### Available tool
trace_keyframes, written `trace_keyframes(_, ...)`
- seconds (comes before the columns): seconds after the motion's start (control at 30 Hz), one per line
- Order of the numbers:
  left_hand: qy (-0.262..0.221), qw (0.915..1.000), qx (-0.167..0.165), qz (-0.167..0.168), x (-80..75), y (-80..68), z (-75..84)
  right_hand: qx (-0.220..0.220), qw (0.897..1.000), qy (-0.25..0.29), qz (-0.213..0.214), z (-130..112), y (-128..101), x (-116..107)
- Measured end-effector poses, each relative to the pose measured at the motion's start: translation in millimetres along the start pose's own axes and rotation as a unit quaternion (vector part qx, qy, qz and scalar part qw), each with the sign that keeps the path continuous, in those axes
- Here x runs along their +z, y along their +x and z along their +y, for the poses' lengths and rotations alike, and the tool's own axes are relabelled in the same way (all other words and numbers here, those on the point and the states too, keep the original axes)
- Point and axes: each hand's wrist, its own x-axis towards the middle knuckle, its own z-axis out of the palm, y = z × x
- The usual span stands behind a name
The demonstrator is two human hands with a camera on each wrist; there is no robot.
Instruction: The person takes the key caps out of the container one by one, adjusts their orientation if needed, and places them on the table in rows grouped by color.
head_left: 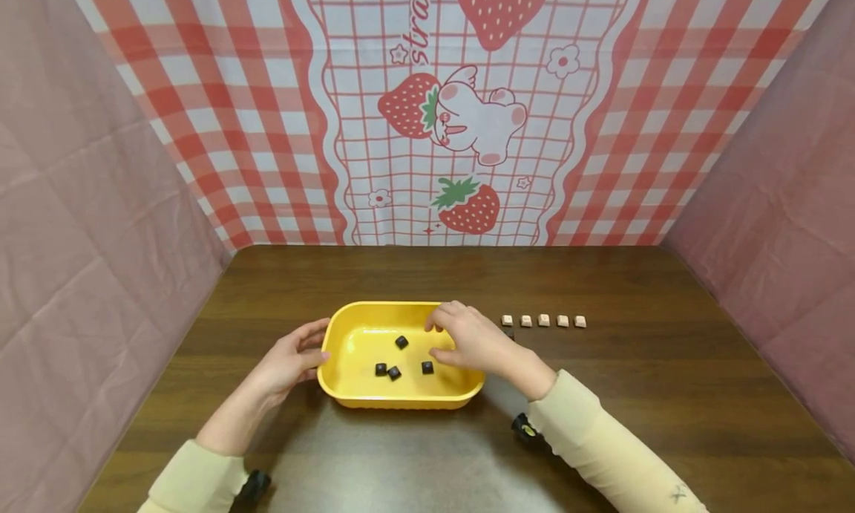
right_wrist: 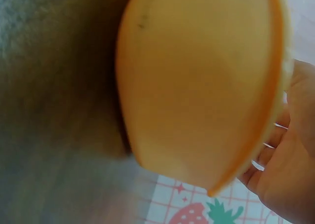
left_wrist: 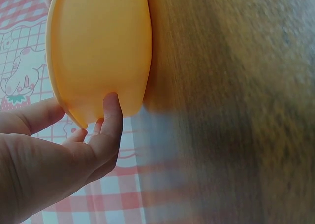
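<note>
A yellow plastic tray [head_left: 401, 403] stands on the wooden table with several small black keycaps [head_left: 401, 341] lying loose inside it. At the tray's left end my left hand [head_left: 292, 358] holds the rim and wall, thumb at the edge; in the left wrist view the fingers [left_wrist: 113, 108] touch the outer wall. My right hand [head_left: 470, 338] hangs over the right end, fingers bent and spread from the thumb, with nothing visible between them. One black keycap lies just below its thumb. In the right wrist view the tray wall [right_wrist: 197, 86] hides the fingertips.
Several white keycaps [head_left: 544, 320] lie in a row to the right of the tray. A dark piece [head_left: 510, 335] shows partly behind the right wrist. A red-checked strawberry cloth [head_left: 467, 127] hangs behind the table, and pink cloth [head_left: 768, 201] covers both sides.
</note>
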Motion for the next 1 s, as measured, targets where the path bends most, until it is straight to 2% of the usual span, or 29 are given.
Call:
trace_keyframes(0.17,-0.001,1.0,0.002,0.0,0.9,0.4,-0.2,0.005,1.0,-0.005,-0.02,-3,2,10)
trace_keyframes(0.43,0.001,1.0,0.001,-0.002,-0.2,-1.0,0.4,0.052,0.994,-0.053,-0.085,-6,2,20)
trace_keyframes(0.73,0.0,1.0,0.0,-0.002,-0.7,-0.7,0.5,0.028,0.988,-0.115,-0.096,-7,4,27)
trace_keyframes(1.0,-0.009,0.9999,0.003,-0.003,0.1,-0.3,-0.6,0.007,0.986,-0.134,-0.103,-9,4,29)
